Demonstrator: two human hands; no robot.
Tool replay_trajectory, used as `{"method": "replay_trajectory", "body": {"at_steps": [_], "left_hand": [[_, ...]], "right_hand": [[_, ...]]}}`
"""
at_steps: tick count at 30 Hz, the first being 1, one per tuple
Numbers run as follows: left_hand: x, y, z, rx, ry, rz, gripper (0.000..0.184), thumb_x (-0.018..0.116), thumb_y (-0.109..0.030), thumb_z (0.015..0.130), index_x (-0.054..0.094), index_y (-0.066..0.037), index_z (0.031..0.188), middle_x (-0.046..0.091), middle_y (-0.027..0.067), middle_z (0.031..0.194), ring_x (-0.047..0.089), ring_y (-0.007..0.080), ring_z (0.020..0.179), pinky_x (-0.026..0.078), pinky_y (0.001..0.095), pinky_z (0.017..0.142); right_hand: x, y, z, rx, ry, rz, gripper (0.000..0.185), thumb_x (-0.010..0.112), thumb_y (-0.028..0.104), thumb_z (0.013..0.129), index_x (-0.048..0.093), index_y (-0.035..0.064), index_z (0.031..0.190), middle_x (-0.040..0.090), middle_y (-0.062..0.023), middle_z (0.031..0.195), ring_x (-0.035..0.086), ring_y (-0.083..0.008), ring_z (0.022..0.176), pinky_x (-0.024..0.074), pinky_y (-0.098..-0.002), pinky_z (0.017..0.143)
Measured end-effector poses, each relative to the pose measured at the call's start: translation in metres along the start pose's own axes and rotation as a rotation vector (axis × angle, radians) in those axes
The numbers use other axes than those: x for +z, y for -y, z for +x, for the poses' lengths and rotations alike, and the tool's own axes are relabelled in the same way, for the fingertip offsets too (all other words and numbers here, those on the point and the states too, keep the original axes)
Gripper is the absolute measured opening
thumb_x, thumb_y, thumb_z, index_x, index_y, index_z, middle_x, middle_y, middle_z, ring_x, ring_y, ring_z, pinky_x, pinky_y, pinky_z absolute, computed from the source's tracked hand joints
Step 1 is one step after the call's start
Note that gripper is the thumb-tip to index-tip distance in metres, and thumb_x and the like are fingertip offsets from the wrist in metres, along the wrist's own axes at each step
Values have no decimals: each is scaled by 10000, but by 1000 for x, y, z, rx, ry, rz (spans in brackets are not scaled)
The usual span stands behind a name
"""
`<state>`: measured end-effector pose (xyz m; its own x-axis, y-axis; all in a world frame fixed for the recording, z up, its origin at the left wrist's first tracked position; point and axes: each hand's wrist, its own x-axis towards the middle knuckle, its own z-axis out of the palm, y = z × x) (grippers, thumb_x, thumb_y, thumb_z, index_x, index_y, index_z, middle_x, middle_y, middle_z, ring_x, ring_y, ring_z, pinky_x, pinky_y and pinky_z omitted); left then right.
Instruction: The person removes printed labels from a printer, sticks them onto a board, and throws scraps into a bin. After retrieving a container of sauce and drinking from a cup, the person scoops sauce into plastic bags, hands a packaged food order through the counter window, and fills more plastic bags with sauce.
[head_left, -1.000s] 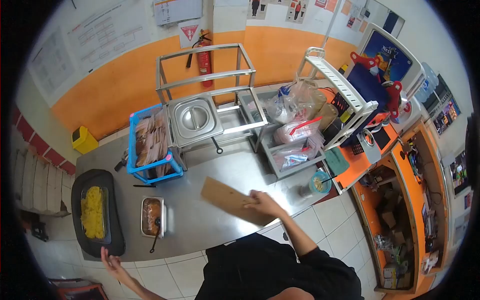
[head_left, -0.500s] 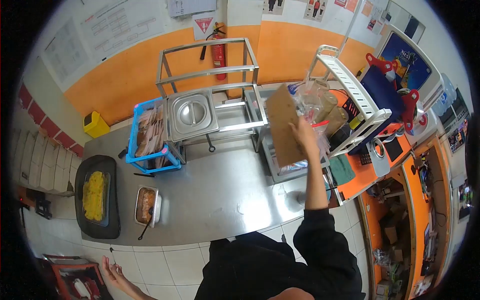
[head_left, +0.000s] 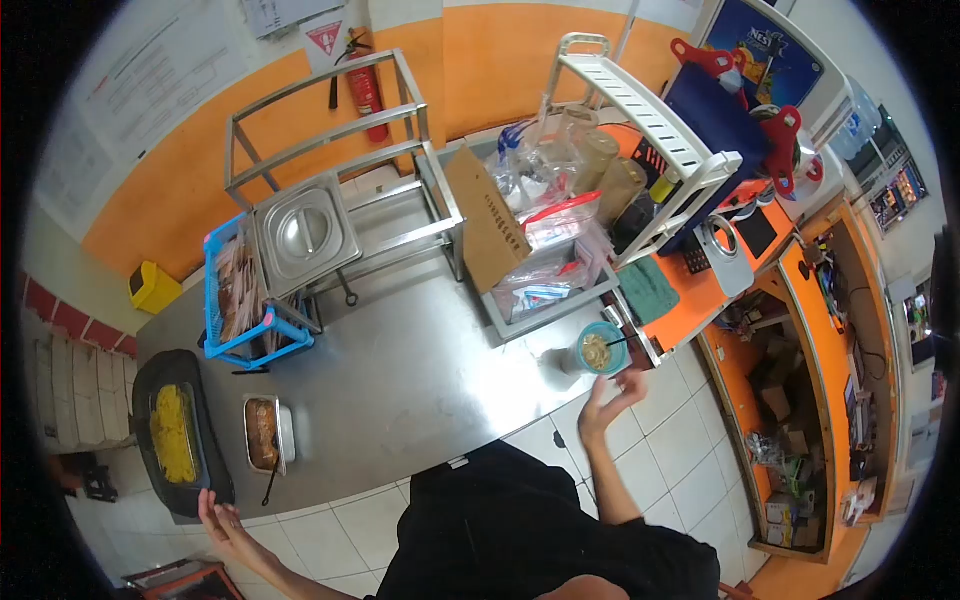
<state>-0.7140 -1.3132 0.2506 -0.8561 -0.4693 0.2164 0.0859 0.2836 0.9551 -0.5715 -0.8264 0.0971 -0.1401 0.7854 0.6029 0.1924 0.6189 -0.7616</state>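
My right hand is empty, its fingers apart, just below a turquoise-rimmed cup with pale contents and a dark stick or spoon. My left hand holds nothing, with fingers spread near the lower end of a black tray that bears a container of yellow food. Right of that tray stands a small metal pan of brown food with a dark-handled utensil. The brown cardboard piece leans upright at the left side of the grey bin, which is full of plastic bags.
A blue basket of packets stands beside a lidded steel pan in a metal frame. A white rack rises behind the bin. Orange shelving is at the right.
The cardboard, gripped in my right hand before, has moved from the table front to the bin's left side and been let go. My right hand has come back down beside the cup.
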Motion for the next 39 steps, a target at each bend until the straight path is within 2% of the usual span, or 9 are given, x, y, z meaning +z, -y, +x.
{"method": "replay_trajectory", "body": {"at_steps": [3, 6, 9, 13, 17, 19, 24, 33, 39], "left_hand": [[42, -18, 0, 73, 59, -27, 309, 502, -244, 926, 536, -53, 1167, 515, 36, 1114, 437, 82, 775, 380, 233, 764], [78, -38, -9, 235, 242, 4, 275, 502, -220, 925, 542, -27, 1116, 541, 54, 1020, 456, 105, 785, 387, 241, 759], [112, -47, -24, 278, 365, -27, 240, 494, -196, 926, 548, -16, 1074, 546, 48, 976, 468, 100, 776, 404, 244, 733], [161, -63, -75, 190, 660, -186, 162, 492, -122, 913, 568, -19, 1011, 553, 46, 927, 511, 111, 790, 438, 251, 692], [185, -62, -111, 325, 1027, -137, 209, 543, -67, 847, 551, -17, 1050, 532, 61, 983, 504, 118, 774, 418, 261, 775], [193, -85, -123, 344, 1131, -98, 335, 594, -70, 799, 533, -15, 1124, 515, 100, 1082, 514, 178, 918, 398, 315, 868], [200, -136, -127, 586, 1081, 92, 473, 664, -128, 755, 534, -79, 1207, 448, 132, 1239, 391, 295, 1174, 329, 400, 972], [136, -195, -124, 979, 1060, -107, 229, 677, -190, 716, 709, -259, 931, 629, -124, 978, 524, 156, 988, 353, 340, 833], [133, -197, -137, 922, 954, -305, 242, 672, -252, 689, 726, -250, 925, 651, -125, 909, 545, 117, 922, 347, 322, 798]], "right_hand": [[-8, -14, -44, 332, 188, -101, 800, 753, 143, 690, 240, -32, 1279, 308, -172, 1217, 369, -268, 1087, 350, -376, 884], [15, -38, -34, 394, 94, -54, 964, 812, 174, 631, 184, -13, 1337, 269, -188, 1307, 328, -285, 1203, 320, -390, 975], [36, -75, -13, 414, 189, 263, 990, 829, 173, 602, 186, 9, 1337, 353, -194, 1300, 393, -282, 1204, 325, -366, 1004], [42, -80, -10, 407, 278, 199, 970, 837, 179, 569, 242, 1, 1315, 502, -174, 1178, 528, -266, 1075, 410, -345, 941], [32, -28, -19, 141, 635, 230, 948, 864, 202, 484, 348, -13, 1250, 567, -162, 1093, 585, -245, 1004, 472, -349, 883], [34, 2, -25, 90, 693, 395, 957, 877, 236, 503, 356, -22, 1263, 547, -152, 1137, 581, -238, 1018, 474, -334, 881], [35, 101, -17, 27, 953, 733, 851, 852, 241, 577, 390, -23, 1241, 518, -167, 1185, 581, -252, 1023, 485, -332, 861], [42, 149, 7, -248, 1123, 981, 784, 806, 166, 643, 340, -4, 1250, 478, -205, 1188, 552, -370, 1054, 488, -421, 861], [29, 152, 21, -201, 1101, 927, 779, 796, 138, 644, 328, -7, 1250, 506, -237, 1143, 567, -366, 1033, 479, -431, 870]]}}
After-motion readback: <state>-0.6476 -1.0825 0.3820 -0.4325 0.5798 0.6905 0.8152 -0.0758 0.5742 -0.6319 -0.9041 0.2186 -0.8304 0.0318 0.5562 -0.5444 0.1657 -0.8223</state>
